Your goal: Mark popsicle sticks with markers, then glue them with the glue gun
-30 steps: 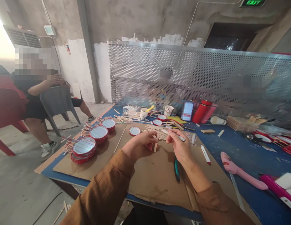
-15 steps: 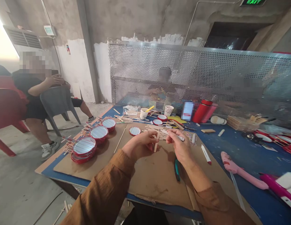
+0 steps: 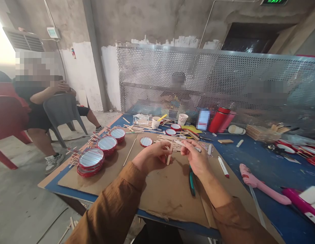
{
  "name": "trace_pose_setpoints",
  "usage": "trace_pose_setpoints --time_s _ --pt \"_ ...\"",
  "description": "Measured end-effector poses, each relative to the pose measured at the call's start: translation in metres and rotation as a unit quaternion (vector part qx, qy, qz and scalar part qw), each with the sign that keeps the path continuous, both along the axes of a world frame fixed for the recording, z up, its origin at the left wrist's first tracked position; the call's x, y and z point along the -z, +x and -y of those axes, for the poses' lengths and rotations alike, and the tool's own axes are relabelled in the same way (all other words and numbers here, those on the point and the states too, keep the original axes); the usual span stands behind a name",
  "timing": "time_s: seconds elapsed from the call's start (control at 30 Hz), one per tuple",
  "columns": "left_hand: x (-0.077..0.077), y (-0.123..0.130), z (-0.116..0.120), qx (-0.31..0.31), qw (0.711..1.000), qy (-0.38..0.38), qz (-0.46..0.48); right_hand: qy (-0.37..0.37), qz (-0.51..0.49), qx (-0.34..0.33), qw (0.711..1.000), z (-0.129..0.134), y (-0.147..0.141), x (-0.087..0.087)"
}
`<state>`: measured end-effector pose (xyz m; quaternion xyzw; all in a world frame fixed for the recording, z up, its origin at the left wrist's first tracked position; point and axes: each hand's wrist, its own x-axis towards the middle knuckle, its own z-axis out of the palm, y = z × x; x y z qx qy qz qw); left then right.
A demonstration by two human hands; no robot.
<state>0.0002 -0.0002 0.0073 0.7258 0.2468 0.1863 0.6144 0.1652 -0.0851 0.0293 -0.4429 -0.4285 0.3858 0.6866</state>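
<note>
My left hand [image 3: 157,153] pinches a flat wooden stick [image 3: 169,156], which stands nearly upright above the cardboard [image 3: 167,193]. In my right hand [image 3: 194,156] is a white marker [image 3: 188,147], its tip pointing left at the top of the stick. Whether the tip touches the wood is too small to tell. Below my right wrist lies a teal-handled tool [image 3: 191,183]. A small red-rimmed disc [image 3: 146,141] rests just beyond my left hand, and loose wooden sticks [image 3: 160,138] lie behind both hands.
Stacks of red-rimmed discs [image 3: 90,158] line the left side. Paper cups [image 3: 155,122], a phone [image 3: 203,119] and a red bottle [image 3: 219,120] stand at the back. A pink glue gun [image 3: 264,189] and a capped marker [image 3: 223,166] lie right. A person [image 3: 35,101] sits far left.
My right hand and the marker have shifted very slightly right, with the marker a little more tilted. My left hand and the stick look unmoved.
</note>
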Motion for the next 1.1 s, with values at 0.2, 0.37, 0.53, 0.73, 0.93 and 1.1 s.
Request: trace_pose_setpoints --time_s 0.2,0.37,0.53,0.73,0.93,1.1 --pt "0.004 0.001 -0.001 0.009 1.000 0.013 -0.020 -0.022 -0.099 -0.028 0.994 -0.002 0.002 -0.001" --pt "0.007 0.003 0.003 -0.044 0.998 0.019 0.027 -0.055 -0.161 -0.080 0.982 -0.004 0.008 0.002" --pt "0.001 0.009 0.003 -0.077 0.995 0.020 0.066 -0.069 -0.180 -0.107 0.975 -0.005 0.012 0.004" --pt "-0.007 0.009 0.004 -0.100 0.993 -0.003 0.069 -0.073 -0.163 -0.085 0.980 -0.005 0.008 0.006" --pt "-0.006 0.010 0.005 -0.102 0.992 -0.024 0.074 -0.079 -0.152 -0.089 0.981 -0.006 0.008 0.007" --pt "-0.009 0.010 0.007 -0.113 0.990 -0.033 0.082 -0.065 -0.118 -0.098 0.986 -0.007 0.010 0.008"
